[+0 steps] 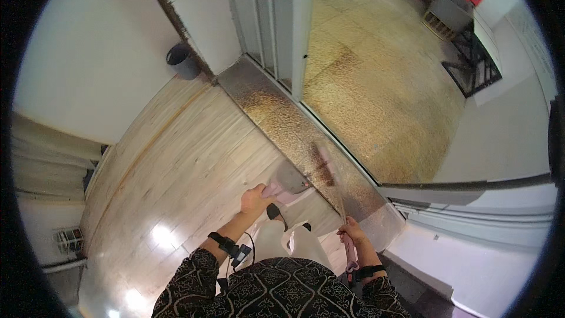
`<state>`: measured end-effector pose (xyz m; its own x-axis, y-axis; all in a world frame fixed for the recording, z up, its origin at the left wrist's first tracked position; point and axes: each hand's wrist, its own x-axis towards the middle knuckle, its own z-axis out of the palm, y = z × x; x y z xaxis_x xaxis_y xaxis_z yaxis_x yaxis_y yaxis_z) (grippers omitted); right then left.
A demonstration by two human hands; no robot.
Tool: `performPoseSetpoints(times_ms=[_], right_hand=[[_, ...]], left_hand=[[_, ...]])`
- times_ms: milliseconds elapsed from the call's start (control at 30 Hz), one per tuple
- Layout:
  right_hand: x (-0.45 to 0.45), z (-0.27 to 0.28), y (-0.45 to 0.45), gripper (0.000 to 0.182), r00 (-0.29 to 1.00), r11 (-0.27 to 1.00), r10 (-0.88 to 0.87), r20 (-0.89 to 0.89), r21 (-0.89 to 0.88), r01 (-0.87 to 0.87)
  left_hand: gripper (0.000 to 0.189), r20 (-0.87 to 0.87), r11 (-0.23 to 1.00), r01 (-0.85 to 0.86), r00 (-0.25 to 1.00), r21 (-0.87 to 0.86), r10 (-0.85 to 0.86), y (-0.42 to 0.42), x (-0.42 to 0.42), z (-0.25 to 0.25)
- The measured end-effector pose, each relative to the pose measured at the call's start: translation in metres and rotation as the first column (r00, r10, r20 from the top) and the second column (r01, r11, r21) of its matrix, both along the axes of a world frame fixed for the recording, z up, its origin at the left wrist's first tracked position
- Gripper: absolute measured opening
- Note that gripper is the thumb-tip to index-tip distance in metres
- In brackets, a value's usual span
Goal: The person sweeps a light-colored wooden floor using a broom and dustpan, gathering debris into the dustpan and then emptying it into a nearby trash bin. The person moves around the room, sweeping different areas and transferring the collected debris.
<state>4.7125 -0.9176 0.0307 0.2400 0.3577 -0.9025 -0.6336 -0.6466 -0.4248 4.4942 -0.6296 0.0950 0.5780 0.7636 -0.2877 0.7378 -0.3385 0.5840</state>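
Observation:
My left hand (256, 199) is closed on the handle of a pink dustpan (289, 183), held low at the edge of the wood-look floor. A small reddish bit shows near the dustpan's right edge. In my right hand (353, 231) is the pink handle of a long hand brush (325, 165). The brush head, somewhat blurred, is over the brown stone threshold (282, 128), to the right of the dustpan; whether its bristles touch the stone I cannot tell.
A sliding door frame (304, 53) and its track (340, 143) run beyond the threshold, with textured yellow-brown tiles (379, 97) behind. A grey bin (184, 62) stands by the wall at the upper left. A black metal frame (474, 64) is at the upper right, a curtain (53, 159) at the far left.

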Motion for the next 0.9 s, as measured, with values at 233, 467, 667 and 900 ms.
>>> performPoseSetpoints(times_ms=[233, 467, 667, 900], right_hand=[[0.028, -0.046, -0.017, 0.055, 0.964, 0.964, -0.263, -0.049, 0.026, 0.264], [0.036, -0.044, -0.002, 0.01, 0.704, 0.831, -0.531, -0.472, -0.13, 0.54], [0.048, -0.058, 0.02, 0.013, 0.586, 0.793, -0.571, -0.575, -0.202, 0.574], [0.031, -0.052, 0.063, 0.021, 0.859, 0.863, -0.494, -0.133, 0.046, 0.503]], left_hand=[[0.036, 0.001, 0.983, -0.179, 0.984, 0.042, 0.179, 0.031, -0.069, 0.017], [0.034, 0.049, 0.93, -0.367, 0.929, -0.014, 0.367, 0.061, -0.129, 0.031], [0.031, 0.089, 0.859, -0.511, 0.854, -0.036, 0.512, 0.087, -0.169, 0.012], [0.03, 0.105, 0.754, -0.656, 0.752, 0.021, 0.651, 0.137, -0.215, 0.013]])
